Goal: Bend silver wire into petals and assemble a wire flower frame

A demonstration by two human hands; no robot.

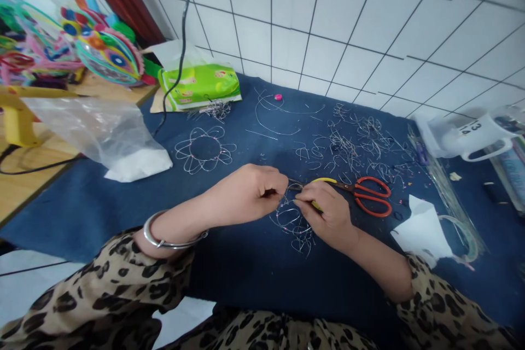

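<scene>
My left hand point(254, 191) is closed in a pinch over the blue cloth, with a silver bangle on the wrist. My right hand point(326, 210) is closed too, thumb against index finger on thin wire. Between and below both hands is a looped wire piece point(290, 221) with small pink beads; the exact grip points are partly hidden. Yellow-handled pliers point(324, 180) lie behind my right hand, partly covered by it. Just right of them rest red-handled scissors point(373, 197). A flower-shaped wire ring point(205, 149) lies flat to the left of my left hand.
Wire scraps point(348, 139) are strewn at the back right. A clear bag of white material point(137, 164) and a green tissue pack point(200, 86) stand left. A white mug point(471, 134) and a paper piece point(424, 229) are right. A black cable point(184, 27) hangs at the back.
</scene>
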